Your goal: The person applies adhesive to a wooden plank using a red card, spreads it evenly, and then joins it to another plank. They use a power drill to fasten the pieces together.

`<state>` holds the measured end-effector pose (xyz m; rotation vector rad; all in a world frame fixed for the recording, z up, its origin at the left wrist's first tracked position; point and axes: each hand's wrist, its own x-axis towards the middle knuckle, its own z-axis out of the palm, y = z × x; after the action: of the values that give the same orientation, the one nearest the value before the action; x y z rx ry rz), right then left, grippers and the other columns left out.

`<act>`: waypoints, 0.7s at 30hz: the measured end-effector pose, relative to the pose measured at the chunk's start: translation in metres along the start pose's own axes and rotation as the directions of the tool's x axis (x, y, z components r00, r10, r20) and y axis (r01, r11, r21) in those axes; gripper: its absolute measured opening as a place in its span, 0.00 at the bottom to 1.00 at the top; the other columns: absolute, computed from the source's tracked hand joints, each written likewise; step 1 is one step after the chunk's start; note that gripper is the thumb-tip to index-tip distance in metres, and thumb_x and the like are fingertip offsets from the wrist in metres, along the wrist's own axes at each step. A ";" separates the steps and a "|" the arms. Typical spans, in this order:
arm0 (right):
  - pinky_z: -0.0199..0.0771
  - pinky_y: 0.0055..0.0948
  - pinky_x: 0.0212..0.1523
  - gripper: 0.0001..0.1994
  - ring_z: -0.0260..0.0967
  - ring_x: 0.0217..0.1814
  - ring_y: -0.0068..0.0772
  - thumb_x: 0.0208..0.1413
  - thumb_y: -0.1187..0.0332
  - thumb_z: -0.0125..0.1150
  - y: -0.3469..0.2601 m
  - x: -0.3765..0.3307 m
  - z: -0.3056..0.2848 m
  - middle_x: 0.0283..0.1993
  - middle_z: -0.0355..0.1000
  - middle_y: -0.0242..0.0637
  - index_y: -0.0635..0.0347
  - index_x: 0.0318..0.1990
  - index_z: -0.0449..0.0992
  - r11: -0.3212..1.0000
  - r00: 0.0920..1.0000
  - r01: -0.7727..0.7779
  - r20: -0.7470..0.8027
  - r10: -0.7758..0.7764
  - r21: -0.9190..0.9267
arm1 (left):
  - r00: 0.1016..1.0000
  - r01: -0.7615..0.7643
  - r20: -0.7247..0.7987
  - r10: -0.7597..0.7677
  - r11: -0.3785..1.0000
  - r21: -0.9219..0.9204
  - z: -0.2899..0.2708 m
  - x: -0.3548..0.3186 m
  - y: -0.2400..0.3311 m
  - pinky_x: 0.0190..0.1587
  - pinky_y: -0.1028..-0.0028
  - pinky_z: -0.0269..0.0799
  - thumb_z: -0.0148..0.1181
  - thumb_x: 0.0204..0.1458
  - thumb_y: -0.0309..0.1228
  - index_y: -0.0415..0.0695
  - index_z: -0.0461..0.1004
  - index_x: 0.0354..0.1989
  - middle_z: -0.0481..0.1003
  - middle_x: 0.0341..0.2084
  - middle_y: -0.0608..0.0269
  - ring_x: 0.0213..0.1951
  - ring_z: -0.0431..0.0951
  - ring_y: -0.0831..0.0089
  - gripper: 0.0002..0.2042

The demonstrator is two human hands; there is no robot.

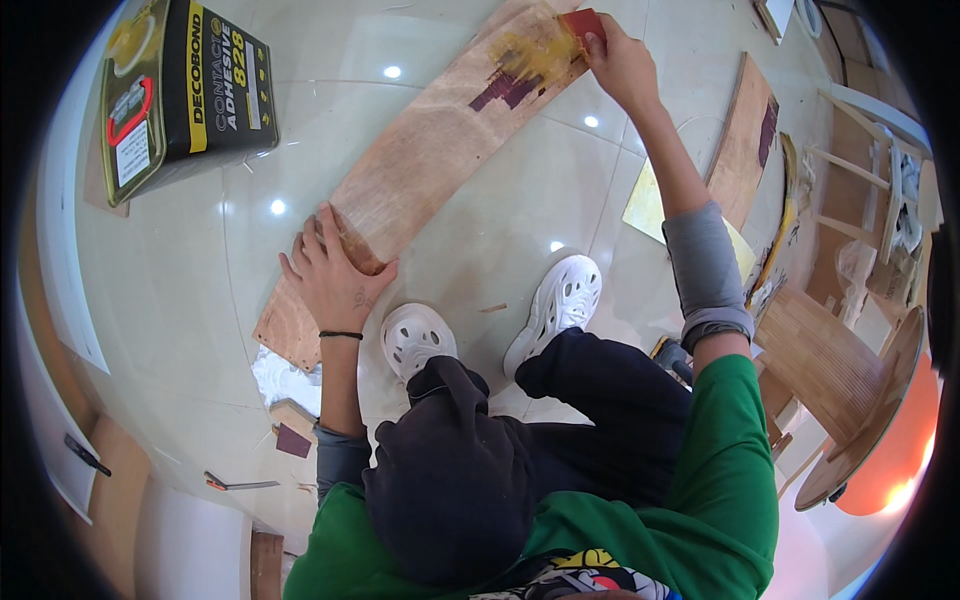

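A long plywood board [410, 165] slants away from me above the tiled floor. My left hand [337, 265] spans its near end, thumb on one side and spread fingers on the other, holding it. At the far end my right hand [620, 70] is closed on a small flat red spreader [581, 27], pressed against the board. Yellow-brown glue [530, 52] is smeared there, beside a dark maroon patch [505, 92]. How thick the spreader is cannot be made out.
A large metal adhesive tin [190, 100] stands at the far left. Another board [740, 145] lies to the right, near a wooden stool [835, 375]. A utility knife [240, 483] lies at the lower left. My white shoes [560, 305] flank the near floor.
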<state>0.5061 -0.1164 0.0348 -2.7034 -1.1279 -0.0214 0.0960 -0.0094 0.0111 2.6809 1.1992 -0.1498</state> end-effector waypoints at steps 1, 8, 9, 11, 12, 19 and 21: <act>0.74 0.45 0.37 0.15 0.74 0.34 0.53 0.58 0.61 0.51 -0.006 -0.003 -0.001 0.33 0.77 0.46 0.51 0.53 0.69 0.999 0.998 0.033 0.051 -0.034 0.019 | 1.000 0.005 0.002 -0.005 1.000 -0.001 0.000 0.000 0.000 0.61 0.42 0.47 0.67 0.26 0.57 0.50 0.51 0.67 0.61 0.57 0.52 0.59 0.61 0.53 0.55; 0.74 0.45 0.35 0.16 0.74 0.32 0.53 0.58 0.60 0.52 -0.014 0.009 0.004 0.31 0.76 0.47 0.50 0.52 0.70 0.999 1.000 0.030 0.007 -0.030 0.021 | 1.000 0.013 -0.004 -0.013 0.999 -0.032 0.001 0.000 -0.001 0.61 0.42 0.47 0.67 0.26 0.56 0.51 0.51 0.68 0.61 0.58 0.53 0.59 0.61 0.53 0.55; 0.74 0.45 0.35 0.16 0.74 0.32 0.53 0.58 0.60 0.51 -0.016 0.012 0.004 0.31 0.76 0.47 0.50 0.52 0.70 1.000 0.999 0.027 0.019 -0.026 -0.003 | 1.000 0.010 -0.012 -0.010 0.999 -0.034 0.001 0.000 0.000 0.61 0.42 0.47 0.67 0.26 0.56 0.51 0.51 0.68 0.61 0.58 0.53 0.58 0.61 0.52 0.55; 0.74 0.45 0.35 0.15 0.74 0.33 0.53 0.58 0.60 0.51 -0.019 0.014 0.005 0.32 0.76 0.47 0.50 0.52 0.70 0.998 0.997 0.055 0.054 -0.054 -0.023 | 1.000 0.002 -0.030 -0.003 0.999 -0.038 0.000 0.000 0.000 0.61 0.42 0.47 0.67 0.26 0.56 0.50 0.51 0.68 0.61 0.58 0.53 0.58 0.61 0.52 0.54; 0.75 0.45 0.35 0.15 0.74 0.33 0.53 0.59 0.60 0.51 -0.020 0.014 0.005 0.32 0.76 0.47 0.50 0.52 0.70 0.996 0.994 0.087 0.075 -0.085 -0.022 | 0.999 0.002 -0.032 -0.004 0.999 -0.041 0.000 0.000 0.000 0.61 0.42 0.48 0.67 0.26 0.56 0.50 0.51 0.68 0.61 0.58 0.53 0.58 0.61 0.52 0.54; 0.74 0.46 0.35 0.16 0.74 0.34 0.53 0.59 0.61 0.51 -0.019 0.017 0.008 0.32 0.76 0.47 0.50 0.54 0.69 0.989 0.992 0.123 0.036 -0.120 -0.080 | 0.999 0.002 -0.040 -0.004 0.999 -0.052 0.002 0.000 -0.003 0.60 0.42 0.48 0.67 0.26 0.56 0.50 0.52 0.67 0.61 0.57 0.53 0.58 0.61 0.52 0.54; 0.74 0.46 0.35 0.16 0.74 0.34 0.54 0.59 0.61 0.51 -0.020 0.007 0.008 0.33 0.76 0.47 0.50 0.54 0.69 0.983 0.976 0.181 0.119 -0.182 0.023 | 0.999 0.000 -0.049 -0.003 0.998 -0.056 0.003 -0.001 -0.003 0.60 0.42 0.49 0.67 0.26 0.56 0.50 0.52 0.67 0.61 0.57 0.53 0.57 0.61 0.52 0.54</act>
<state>0.4962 -0.0966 0.0318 -2.6126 -1.4020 0.1208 0.0935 -0.0086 0.0083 2.6501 1.2011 -0.0510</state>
